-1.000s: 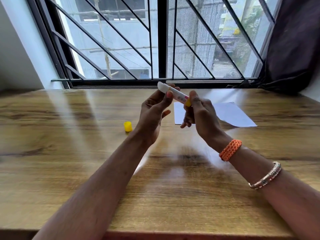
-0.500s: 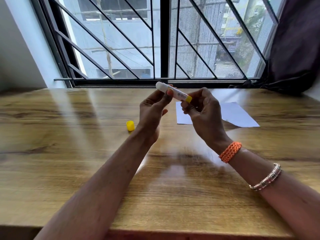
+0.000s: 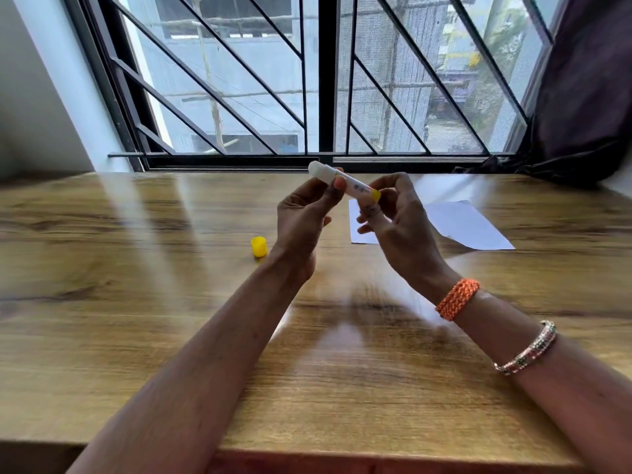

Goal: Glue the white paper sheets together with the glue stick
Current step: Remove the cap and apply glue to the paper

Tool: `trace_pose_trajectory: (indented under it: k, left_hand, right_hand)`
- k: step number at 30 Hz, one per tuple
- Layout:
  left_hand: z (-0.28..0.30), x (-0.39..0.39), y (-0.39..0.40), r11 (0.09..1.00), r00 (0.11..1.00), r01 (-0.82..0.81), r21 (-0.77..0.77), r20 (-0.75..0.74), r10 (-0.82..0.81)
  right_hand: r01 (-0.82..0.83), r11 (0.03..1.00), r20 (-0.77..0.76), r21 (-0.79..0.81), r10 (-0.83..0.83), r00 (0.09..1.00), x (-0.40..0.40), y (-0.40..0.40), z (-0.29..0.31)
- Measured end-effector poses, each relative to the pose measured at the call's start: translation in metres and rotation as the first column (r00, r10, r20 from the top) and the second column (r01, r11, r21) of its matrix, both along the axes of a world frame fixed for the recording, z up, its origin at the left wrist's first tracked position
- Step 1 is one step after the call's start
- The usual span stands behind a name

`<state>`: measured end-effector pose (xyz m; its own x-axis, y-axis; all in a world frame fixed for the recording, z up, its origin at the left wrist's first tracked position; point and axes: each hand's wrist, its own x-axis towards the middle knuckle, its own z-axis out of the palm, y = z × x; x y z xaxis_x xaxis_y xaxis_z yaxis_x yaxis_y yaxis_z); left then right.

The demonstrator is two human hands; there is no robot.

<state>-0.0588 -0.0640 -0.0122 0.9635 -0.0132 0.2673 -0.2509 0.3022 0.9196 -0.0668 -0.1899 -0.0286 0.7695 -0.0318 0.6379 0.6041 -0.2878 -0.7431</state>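
Wood-grain tabletop (image 3: 136, 336) fills the lower frame beneath a barred window (image 3: 321, 80), and the grip sits just above its middle. At centre, the left hand (image 3: 301, 220) pinches the white plastic glue stick (image 3: 342, 182) partway along its barrel between thumb and fingertips, holding it in the air. Its long axis runs from a rounded white end at upper left down to a yellow end at lower right. The right hand (image 3: 393, 217) hovers at that yellow end with fingers curled around it; whether they actually clasp it I cannot tell. The stick's small yellow cap (image 3: 259, 246) stands on the table to the left of the left wrist, apart from both hands. The white paper sheets (image 3: 458, 224) lie flat to the right of centre, behind and beyond the right hand, which is the nearer one to them. Judging from this, the stick must travel rightward and down to reach the paper; only the right hand itself lies between. An orange woven bracelet (image 3: 458, 299) and a beaded bangle (image 3: 526, 348) ring the right forearm, and a dark curtain (image 3: 588, 80) hangs at upper right
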Motion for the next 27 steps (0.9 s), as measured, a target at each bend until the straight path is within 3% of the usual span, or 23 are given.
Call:
trace_pose_trajectory:
  k: [8, 13, 19, 24, 27]
  left_hand:
    - [0.000, 0.001, 0.000, 0.999, 0.999, 0.031, -0.006, -0.009, -0.031]
    - [0.001, 0.000, 0.000, 0.996, 0.996, 0.084, 0.009, 0.006, -0.084]
    - [0.002, 0.000, 0.001, 0.999, 0.999, 0.034, -0.010, -0.001, -0.034]
    - [0.002, 0.000, 0.000, 0.999, 1.000, 0.026, -0.046, -0.008, -0.026]
    - [0.002, 0.001, -0.001, 0.998, 0.999, 0.054, -0.039, -0.005, -0.054]
  right_hand:
    - [0.102, 0.993, 0.013, -0.061, -0.102, 0.995, 0.001, -0.003, 0.000]
    - [0.080, 0.997, -0.060, 0.002, -0.079, 0.995, 0.000, 0.000, 0.004]
    - [0.225, 0.939, 0.182, -0.260, -0.181, 0.967, -0.008, 0.000, 0.004]
    - [0.398, 0.875, 0.370, -0.277, -0.285, 0.884, -0.010, 0.001, 0.004]
    - [0.399, 0.882, 0.337, -0.251, -0.307, 0.890, -0.009, 0.000, 0.006]
